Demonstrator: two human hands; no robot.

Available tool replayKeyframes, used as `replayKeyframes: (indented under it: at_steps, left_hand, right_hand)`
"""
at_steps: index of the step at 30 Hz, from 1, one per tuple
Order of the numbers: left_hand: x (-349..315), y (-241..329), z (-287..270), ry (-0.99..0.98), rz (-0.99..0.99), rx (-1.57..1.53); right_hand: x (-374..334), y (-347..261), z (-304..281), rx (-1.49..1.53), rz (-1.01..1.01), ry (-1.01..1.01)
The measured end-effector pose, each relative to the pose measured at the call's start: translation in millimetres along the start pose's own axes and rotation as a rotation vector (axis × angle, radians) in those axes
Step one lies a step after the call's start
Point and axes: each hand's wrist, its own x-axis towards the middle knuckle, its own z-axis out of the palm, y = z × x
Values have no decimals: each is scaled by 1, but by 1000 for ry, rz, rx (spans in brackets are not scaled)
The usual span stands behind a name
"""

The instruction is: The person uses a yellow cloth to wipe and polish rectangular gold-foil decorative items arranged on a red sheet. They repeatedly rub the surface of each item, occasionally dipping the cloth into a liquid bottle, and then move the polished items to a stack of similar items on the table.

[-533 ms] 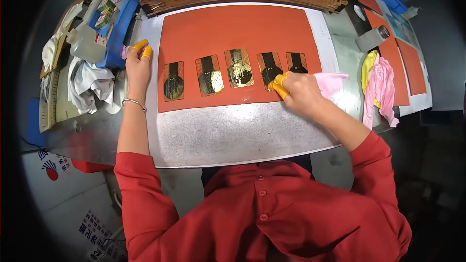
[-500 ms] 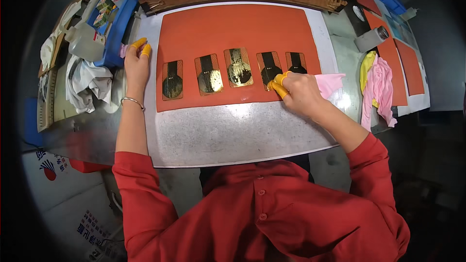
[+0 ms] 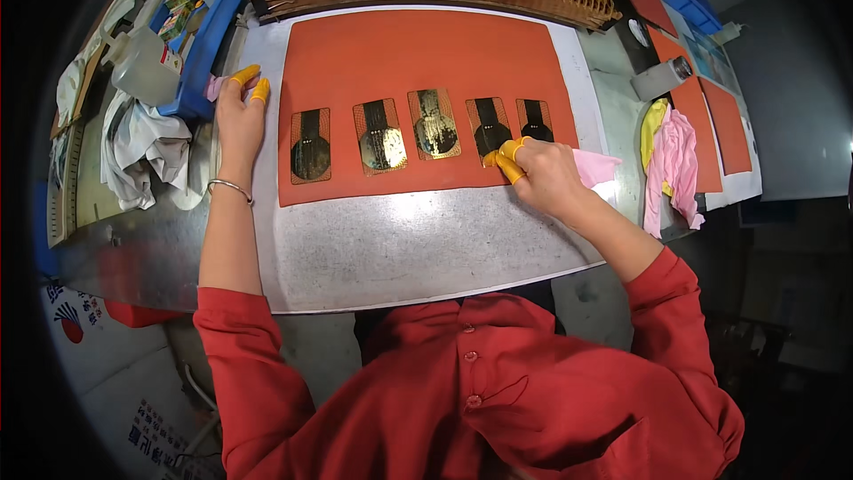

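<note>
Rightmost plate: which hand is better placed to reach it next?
Right, probably: the right hand is close to the rightmost plate, while the left hand lies beyond the left edge of the mat.

The mat (image 3: 418, 49) was orange-red, and on it five flat plates (image 3: 311, 151) each bore a black band running into a dark disc, with a fine coppery lattice at the upper corners (the second and middle ones gleamed patchy gold). The finger cots (image 3: 245, 75) were yellow-orange, the sleeves (image 3: 233, 324) plain red. One cloth (image 3: 597, 168) was pale pink, another (image 3: 651, 138) yellow; the tray (image 3: 197, 71) was blue, the worktop (image 3: 426, 240) mottled silver-grey.
</note>
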Motion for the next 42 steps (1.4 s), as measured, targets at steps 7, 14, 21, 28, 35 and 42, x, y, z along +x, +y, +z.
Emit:
replayKeyframes:
  at_steps: [7,14,21,28,35,42]
  left_hand:
    - [1,4,3,-35,-43,-60]
    - [4,11,1,-60,-87,-27]
    - [4,1,-2,-36,-68,-66]
    - [0,-1,2,-32,-79,-145]
    - [5,10,2,-30,-73,-43]
    - [1,17,3,-18,-61,-20]
  right_hand:
    - [43,21,0,-2,59,12]
    - [48,30,4,6,-15,-29]
    - [17,17,-5,88,-37,-112]
    - [22,21,-1,64,40,-22]
    - [37,30,6,32,65,89]
    - [26,26,3,59,18,31]
